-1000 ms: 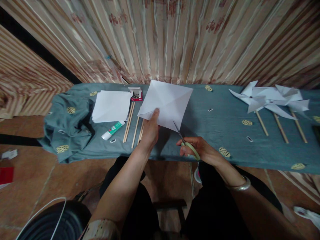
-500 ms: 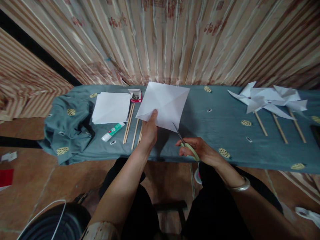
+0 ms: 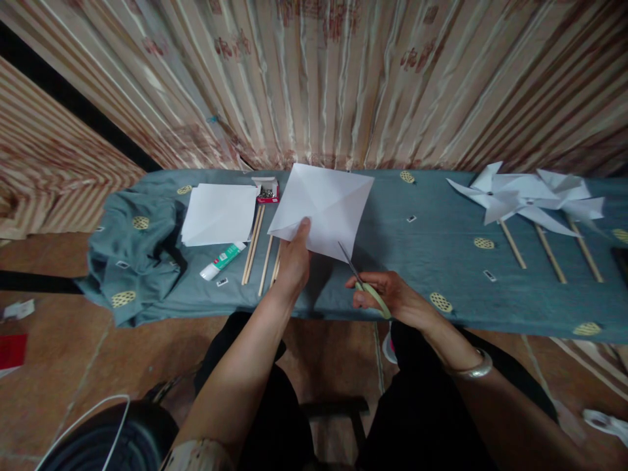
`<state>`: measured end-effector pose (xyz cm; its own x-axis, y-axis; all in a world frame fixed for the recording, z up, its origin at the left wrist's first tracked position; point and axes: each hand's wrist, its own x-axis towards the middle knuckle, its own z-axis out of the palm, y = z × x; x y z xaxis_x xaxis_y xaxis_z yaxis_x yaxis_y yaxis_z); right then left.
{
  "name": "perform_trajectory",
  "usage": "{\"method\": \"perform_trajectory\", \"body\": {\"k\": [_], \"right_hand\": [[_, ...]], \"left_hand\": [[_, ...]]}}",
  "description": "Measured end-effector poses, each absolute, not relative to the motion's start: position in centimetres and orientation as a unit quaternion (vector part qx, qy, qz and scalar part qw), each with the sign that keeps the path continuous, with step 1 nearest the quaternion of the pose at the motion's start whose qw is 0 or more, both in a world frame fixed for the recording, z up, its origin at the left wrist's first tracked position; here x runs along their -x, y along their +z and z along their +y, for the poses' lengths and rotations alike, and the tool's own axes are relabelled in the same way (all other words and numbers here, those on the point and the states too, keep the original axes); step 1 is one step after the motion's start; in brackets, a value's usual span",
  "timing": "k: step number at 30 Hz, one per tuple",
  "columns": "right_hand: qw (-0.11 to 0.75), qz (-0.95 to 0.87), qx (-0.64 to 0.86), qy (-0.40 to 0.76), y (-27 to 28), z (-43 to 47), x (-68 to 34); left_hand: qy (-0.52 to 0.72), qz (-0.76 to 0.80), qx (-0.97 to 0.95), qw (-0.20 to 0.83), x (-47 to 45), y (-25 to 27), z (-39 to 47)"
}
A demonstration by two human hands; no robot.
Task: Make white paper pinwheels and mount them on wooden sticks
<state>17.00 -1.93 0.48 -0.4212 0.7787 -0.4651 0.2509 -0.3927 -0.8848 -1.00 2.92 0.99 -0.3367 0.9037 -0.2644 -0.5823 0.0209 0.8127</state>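
Note:
My left hand (image 3: 295, 255) pinches a square white sheet of paper (image 3: 328, 199) by its near edge, thumb on top and the other fingers hidden beneath. Faint diagonal creases cross the sheet, which is held up above the cloth. In my right hand (image 3: 385, 294) is a pair of scissors (image 3: 375, 297) with pale green handles. Their blades reach the sheet's near right corner, one blade lying over the paper. Left of the sheet are a stack of white paper (image 3: 220, 212), an opened small red box (image 3: 267, 190) of metal pins, and several wooden sticks (image 3: 254, 242).
A green and white glue tube (image 3: 222, 261) lies in front of the stack. Three paper pinwheels (image 3: 524, 196) on sticks rest at the right. Blue-green cloth (image 3: 422, 248) covers the narrow table, bunched at its left end. A pleated curtain (image 3: 314, 85) hangs behind.
Almost nothing differs. The whole view has shifted slightly downward, and the scissors and paper keep nearly the same position against each other.

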Motion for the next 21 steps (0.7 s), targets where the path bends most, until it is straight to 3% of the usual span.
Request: {"method": "perform_trajectory", "body": {"k": [21], "right_hand": [[0.2,-0.435,0.532,0.699,1.0,-1.8,-16.3]], "left_hand": [[0.68,0.463,-0.175,0.54,1.3,1.9,2.7]]}}
